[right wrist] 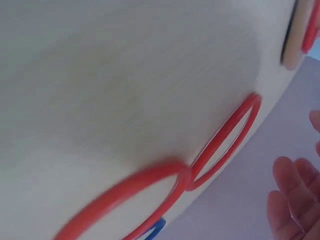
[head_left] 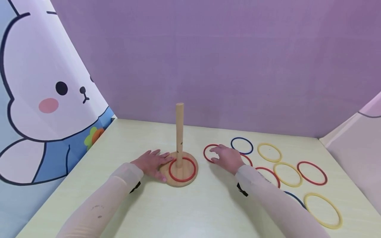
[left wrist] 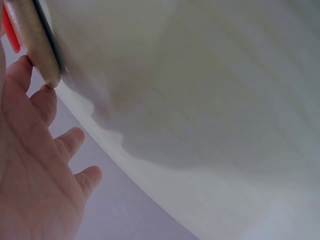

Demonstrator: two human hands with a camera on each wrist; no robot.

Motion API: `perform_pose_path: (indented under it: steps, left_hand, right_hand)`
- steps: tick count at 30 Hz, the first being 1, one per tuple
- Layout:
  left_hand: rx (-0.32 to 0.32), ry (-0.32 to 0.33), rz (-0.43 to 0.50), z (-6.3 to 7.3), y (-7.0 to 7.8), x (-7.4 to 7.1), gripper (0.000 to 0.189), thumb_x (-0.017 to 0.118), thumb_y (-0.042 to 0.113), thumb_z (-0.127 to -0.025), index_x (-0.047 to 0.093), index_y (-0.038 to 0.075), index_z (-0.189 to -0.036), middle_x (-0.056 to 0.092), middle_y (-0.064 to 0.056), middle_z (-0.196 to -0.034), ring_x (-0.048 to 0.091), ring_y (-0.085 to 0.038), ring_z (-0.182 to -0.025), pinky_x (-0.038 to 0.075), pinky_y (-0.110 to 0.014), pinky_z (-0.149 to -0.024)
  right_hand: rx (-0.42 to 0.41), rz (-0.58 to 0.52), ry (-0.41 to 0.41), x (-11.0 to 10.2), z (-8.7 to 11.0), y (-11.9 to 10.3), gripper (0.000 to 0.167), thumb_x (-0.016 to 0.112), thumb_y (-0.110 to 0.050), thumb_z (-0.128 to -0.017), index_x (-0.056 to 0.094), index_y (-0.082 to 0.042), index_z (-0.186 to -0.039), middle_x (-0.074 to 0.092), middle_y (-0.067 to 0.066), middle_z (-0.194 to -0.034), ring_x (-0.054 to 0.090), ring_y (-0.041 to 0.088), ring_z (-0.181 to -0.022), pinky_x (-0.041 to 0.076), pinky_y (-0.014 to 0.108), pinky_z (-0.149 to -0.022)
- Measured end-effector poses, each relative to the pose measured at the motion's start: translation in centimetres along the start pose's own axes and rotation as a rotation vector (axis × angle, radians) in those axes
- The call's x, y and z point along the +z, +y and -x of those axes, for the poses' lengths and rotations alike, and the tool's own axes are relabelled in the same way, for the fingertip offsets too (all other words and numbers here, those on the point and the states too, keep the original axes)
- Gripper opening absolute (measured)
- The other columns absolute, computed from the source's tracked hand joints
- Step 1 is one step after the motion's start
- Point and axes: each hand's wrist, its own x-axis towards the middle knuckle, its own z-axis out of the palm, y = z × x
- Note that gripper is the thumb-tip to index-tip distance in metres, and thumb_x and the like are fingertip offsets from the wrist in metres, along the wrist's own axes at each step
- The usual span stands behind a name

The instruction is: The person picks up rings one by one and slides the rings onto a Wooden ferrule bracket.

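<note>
A round wooden base (head_left: 189, 155) stands on the table with an upright wooden peg (head_left: 180, 132). Around the peg a red ring (head_left: 182, 180) lies on the base. My left hand (head_left: 151, 163) has its fingers spread at the base's left side; in the left wrist view, fingertips (left wrist: 21, 67) touch its edge. To the right, my right hand (head_left: 228, 159) hovers over the table, fingers loosely bent, just beside and partly over a flat red ring (head_left: 204, 153). No ring shows in its fingers in the right wrist view. Another red ring (head_left: 250, 160) is partly hidden behind this hand.
More rings lie flat at the right: a blue ring (head_left: 252, 146), several yellow rings (head_left: 280, 154), a red ring (head_left: 326, 180), and another red ring (head_left: 278, 180) partly under the right forearm. The forearm also covers part of a dark blue ring (head_left: 296, 197). A purple backdrop (head_left: 208, 66) rises behind the table.
</note>
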Motion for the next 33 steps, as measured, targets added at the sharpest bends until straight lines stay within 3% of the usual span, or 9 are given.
perform_pose_path:
  steps: [7, 19, 33]
  left_hand:
    - [-0.003, -0.004, 0.012, 0.0, 0.0, -0.1, 0.094, 0.072, 0.058, -0.075, 0.033, 0.018, -0.150, 0.032, -0.009, -0.154, 0.024, -0.045, -0.138, 0.020, -0.062, -0.108]
    - [0.004, -0.008, 0.014, -0.1, -0.2, 0.1, 0.093, 0.071, 0.058, -0.076, 0.032, 0.020, -0.151, 0.031, -0.009, -0.154, 0.024, -0.045, -0.138, 0.019, -0.062, -0.108]
    - [-0.002, -0.019, 0.015, -0.1, 0.0, -0.1, 0.094, 0.071, 0.059, -0.076, 0.032, 0.017, -0.150, 0.030, -0.010, -0.155, 0.024, -0.045, -0.138, 0.020, -0.061, -0.108]
  right_hand:
    - [-0.091, 0.107, -0.125, -0.1, -0.1, 1.0, 0.032, 0.077, -0.028, -0.081, 0.072, -0.014, -0.109, 0.068, 0.002, -0.096, 0.063, 0.014, -0.073, 0.050, 0.027, -0.054]
    - [-0.068, 0.094, -0.263, 0.1, -0.8, 1.8, 0.025, 0.076, -0.015, -0.082, 0.076, -0.018, -0.107, 0.070, 0.001, -0.099, 0.065, 0.019, -0.093, 0.054, 0.035, -0.070]
    - [-0.028, 0.105, -0.352, 1.1, -1.5, 2.4, 0.015, 0.073, -0.014, -0.085, 0.078, -0.019, -0.098, 0.069, -0.002, -0.094, 0.064, 0.015, -0.088, 0.053, 0.033, -0.073]
